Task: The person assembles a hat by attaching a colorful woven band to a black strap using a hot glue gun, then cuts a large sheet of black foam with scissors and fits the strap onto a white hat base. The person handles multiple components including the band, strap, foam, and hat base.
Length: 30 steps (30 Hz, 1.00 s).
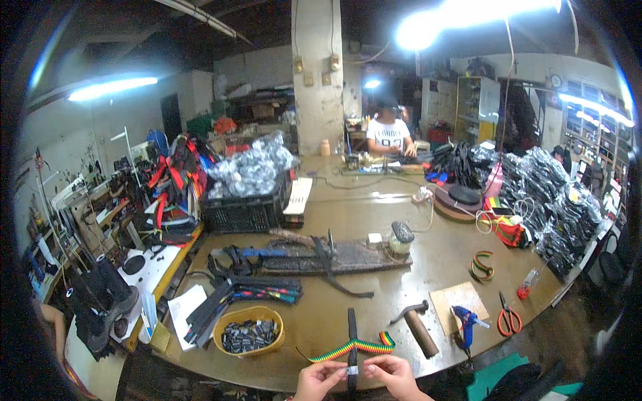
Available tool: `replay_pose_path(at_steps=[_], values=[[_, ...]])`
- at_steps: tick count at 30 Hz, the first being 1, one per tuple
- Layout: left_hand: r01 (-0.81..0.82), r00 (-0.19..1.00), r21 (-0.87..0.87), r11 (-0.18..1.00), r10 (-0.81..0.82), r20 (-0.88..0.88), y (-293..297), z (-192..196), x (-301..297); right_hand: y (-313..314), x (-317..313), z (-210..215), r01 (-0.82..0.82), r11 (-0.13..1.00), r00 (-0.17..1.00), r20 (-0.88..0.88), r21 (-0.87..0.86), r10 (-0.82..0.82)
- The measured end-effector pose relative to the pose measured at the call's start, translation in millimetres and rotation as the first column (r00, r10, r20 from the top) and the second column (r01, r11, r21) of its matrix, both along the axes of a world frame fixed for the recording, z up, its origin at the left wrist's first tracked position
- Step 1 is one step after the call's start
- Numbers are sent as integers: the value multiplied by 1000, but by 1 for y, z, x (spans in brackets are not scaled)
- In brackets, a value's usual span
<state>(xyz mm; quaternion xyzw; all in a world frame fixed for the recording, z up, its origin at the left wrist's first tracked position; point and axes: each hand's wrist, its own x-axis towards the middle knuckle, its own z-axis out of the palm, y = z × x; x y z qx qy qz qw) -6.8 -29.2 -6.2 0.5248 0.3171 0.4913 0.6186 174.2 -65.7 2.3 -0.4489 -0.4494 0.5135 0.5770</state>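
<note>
"How is the small white label (352,370) held?"

"At its left edge, it appears to be pinched by the thumb and fingertips of the left hand (322,381). By the right hand (391,375), thumb and fingertips are bent together just beside it; whether anything is grasped there cannot be told."

"And where is it placed?"

"Over the black strap (352,322), which is laid toward twelve o'clock and crossed by a striped strap (331,352); it is probably held low and central so that both hands can be seen working."

"Why the spread around them?"

"Easy reach, presumably: the yellow basket (218,339) of small dark pieces is set at ten o'clock, while the hammer (421,329), glue gun (465,325) and, farther off, scissors (509,322) are placed around two o'clock, handles mostly turned nearward."
</note>
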Motion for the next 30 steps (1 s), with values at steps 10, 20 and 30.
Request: replay_pose_path(at_steps=[10,20,30], values=[[-45,997,-102,994,51,58,-7,-7,-16,-21,19,12,173,984,982,-79,37,-170],[-116,983,4,993,116,-143,-1,1,-6,-2,9,5,61,996,983,175,-72,-48],[31,999,-6,999,-31,-7,-1,10,8,-2,-1,15,-25,1000,998,53,-5,25]])
